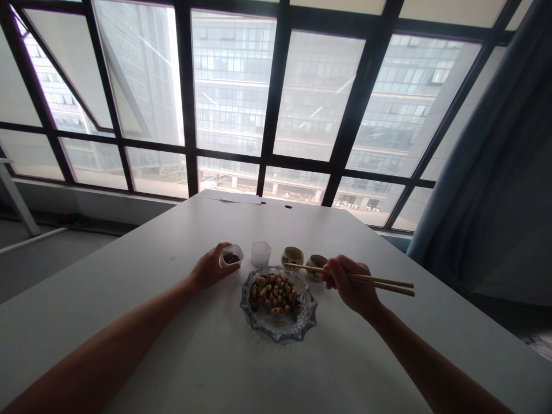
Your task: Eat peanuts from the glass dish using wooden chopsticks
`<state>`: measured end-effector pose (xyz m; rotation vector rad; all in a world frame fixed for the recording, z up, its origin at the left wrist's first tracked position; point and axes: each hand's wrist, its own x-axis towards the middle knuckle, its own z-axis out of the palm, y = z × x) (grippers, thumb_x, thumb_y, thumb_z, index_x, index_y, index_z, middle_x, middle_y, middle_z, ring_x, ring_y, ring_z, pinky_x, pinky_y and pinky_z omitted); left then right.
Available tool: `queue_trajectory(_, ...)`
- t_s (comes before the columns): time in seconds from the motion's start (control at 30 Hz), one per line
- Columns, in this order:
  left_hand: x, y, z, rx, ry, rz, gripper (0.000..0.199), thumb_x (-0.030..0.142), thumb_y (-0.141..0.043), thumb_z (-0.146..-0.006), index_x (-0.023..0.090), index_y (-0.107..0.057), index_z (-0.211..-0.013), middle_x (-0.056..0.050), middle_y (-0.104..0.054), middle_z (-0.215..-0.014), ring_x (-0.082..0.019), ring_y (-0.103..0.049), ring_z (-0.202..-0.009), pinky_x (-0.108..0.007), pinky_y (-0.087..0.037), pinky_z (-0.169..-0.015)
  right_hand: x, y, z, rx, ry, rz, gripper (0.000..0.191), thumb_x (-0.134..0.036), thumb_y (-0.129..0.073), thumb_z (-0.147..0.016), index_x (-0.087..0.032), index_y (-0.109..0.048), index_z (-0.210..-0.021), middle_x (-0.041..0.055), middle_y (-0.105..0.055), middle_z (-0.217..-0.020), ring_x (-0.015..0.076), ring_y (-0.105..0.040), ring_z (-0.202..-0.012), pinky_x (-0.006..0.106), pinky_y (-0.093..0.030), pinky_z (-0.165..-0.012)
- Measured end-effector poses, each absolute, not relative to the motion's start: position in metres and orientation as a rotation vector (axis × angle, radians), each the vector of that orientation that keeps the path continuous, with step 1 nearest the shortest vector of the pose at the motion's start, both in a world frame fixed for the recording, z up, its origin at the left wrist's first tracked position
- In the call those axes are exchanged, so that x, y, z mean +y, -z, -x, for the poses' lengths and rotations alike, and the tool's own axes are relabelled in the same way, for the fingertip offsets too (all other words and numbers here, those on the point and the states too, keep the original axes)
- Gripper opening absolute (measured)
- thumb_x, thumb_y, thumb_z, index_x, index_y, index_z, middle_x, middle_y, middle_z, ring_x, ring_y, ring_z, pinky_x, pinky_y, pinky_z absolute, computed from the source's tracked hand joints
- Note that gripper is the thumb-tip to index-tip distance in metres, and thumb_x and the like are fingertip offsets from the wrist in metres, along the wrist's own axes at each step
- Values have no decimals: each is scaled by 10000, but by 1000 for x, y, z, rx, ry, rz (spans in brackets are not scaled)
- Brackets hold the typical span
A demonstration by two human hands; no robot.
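Note:
My left hand (pixel 213 266) grips a small translucent cup (pixel 232 257) with dark bits in it, left of the other vessels. My right hand (pixel 351 283) holds a pair of wooden chopsticks (pixel 366 278), whose tips point left, in front of a patterned ceramic cup (pixel 292 257). A second ceramic cup (pixel 317 265) stands beside it, partly behind the chopsticks. Between the two ceramic cups and the held cup is another translucent cup (pixel 261 253). Nearer to me, a scalloped glass bowl (pixel 282 333) contains a pile of brownish, nut-like pieces (pixel 276 292).
The white table (pixel 194 356) reaches toward large windows (pixel 233 86). Papers (pixel 233 198) lie at its far edge, near two dark round spots. A blue curtain (pixel 466 155) hangs at the right.

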<state>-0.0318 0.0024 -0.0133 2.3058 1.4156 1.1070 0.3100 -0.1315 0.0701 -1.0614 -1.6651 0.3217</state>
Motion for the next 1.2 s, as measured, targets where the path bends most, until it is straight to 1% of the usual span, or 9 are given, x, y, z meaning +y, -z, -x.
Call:
queue_trajectory(0.1,0,14,30,1383,-1266,-2423,632,540,-711,-727,216,-518,-1235,-126,-671,-1183,-303,-659,-1062,-434,-521,-927,-131,-71,-309,-1595,-355,1051,463,-610,-563,-904,-210,-613,-677,28,-657,-522,144,-580,-389,256,-453,-372)
queue_trajectory(0.2,-1,14,29,1322,-1355,-2463,590,488,-723,-727,216,-530,-1214,-127,-649,-1227,-294,-643,-1104,-422,-511,-966,-131,-72,-309,-1557,-374,1039,448,-595,-581,-901,-207,-615,-682,26,-652,-526,142,-580,-390,255,-451,-367)
queue_trajectory(0.3,-2,13,29,1348,-1357,-2447,594,506,-729,-714,217,-538,-1196,-120,-669,-1190,-293,-658,-1068,-419,-524,-942,-130,-73,-309,-1536,-403,1028,450,-592,-607,-887,-202,-614,-664,30,-646,-522,141,-577,-393,255,-447,-370)
queue_trajectory(0.43,-4,12,28,1456,-1288,-2323,637,582,-720,-695,219,-540,-1186,-82,-730,-988,-252,-693,-836,-374,-560,-768,-130,-76,-305,-1394,-490,1009,469,-634,-620,-855,-202,-608,-672,25,-634,-489,145,-551,-357,260,-419,-343)
queue_trajectory(0.53,-5,12,27,1434,-1255,-2319,629,604,-713,-692,220,-554,-1164,-70,-740,-934,-232,-684,-758,-353,-553,-712,-132,-77,-293,-1343,-467,1001,459,-635,-616,-856,-207,-605,-690,24,-643,-495,149,-554,-361,262,-423,-342)
queue_trajectory(0.8,-5,14,27,1286,-1279,-2437,562,522,-740,-699,224,-567,-1144,-64,-751,-970,-226,-709,-767,-341,-561,-709,-106,-80,-221,-1662,-477,871,435,-554,-530,-949,-194,-598,-713,18,-666,-570,121,-589,-423,220,-462,-405)
queue_trajectory(0.97,-8,12,28,1232,-1278,-2438,552,516,-737,-709,223,-566,-1144,-63,-752,-974,-238,-722,-810,-345,-564,-724,-84,-84,-204,-1801,-562,992,434,-565,-567,-923,-185,-629,-721,27,-670,-593,135,-622,-495,224,-497,-471)
queue_trajectory(1.07,-9,11,28,1263,-1228,-2428,586,529,-738,-698,215,-568,-1163,-82,-751,-1009,-255,-722,-853,-359,-561,-754,-90,-87,-220,-1675,-611,985,449,-592,-589,-898,-176,-647,-738,35,-687,-614,128,-618,-472,219,-488,-442)
queue_trajectory(1.2,-10,10,28,1362,-1164,-2400,622,529,-754,-672,217,-585,-1183,-81,-756,-1005,-263,-720,-860,-355,-554,-766,-114,-94,-254,-1604,-694,1031,530,-668,-604,-843,-172,-635,-658,24,-626,-458,122,-569,-381,209,-455,-384)
